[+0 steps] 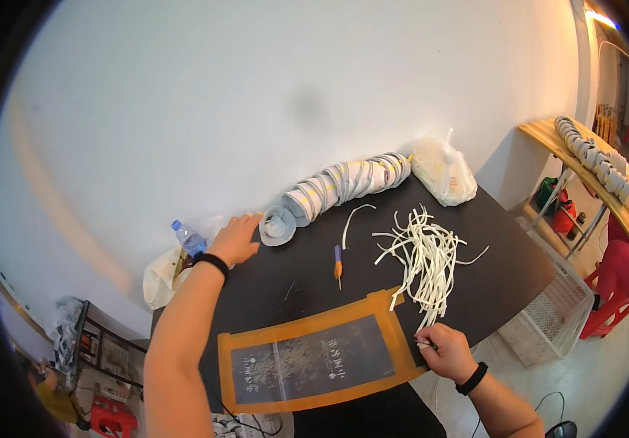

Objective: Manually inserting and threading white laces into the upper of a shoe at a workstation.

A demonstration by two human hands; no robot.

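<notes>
My left hand (pixel 237 239) reaches to the back left with its fingers stretched out, right beside a rolled grey-and-white piece (pixel 278 225); I cannot tell whether it touches. Behind that roll lies a long stack of similar curled pieces (pixel 347 184). My right hand (pixel 446 352) is closed at the right edge of a dark printed sheet (pixel 314 359) bordered by orange tape. Something small and pale shows at its fingertips, too small to name. Just above it ends a loose pile of white strips (pixel 430 263). A thin tool with a blue-and-orange handle (pixel 338 266) lies mid-table.
The dark table (pixel 504 270) meets a white wall. A tied plastic bag (pixel 443 171) sits at the back, and a water bottle (pixel 189 237) at the left edge. A white crate (pixel 548 314) stands below right. Farther right are a wooden table (pixel 548 135) and a red stool (pixel 606 317).
</notes>
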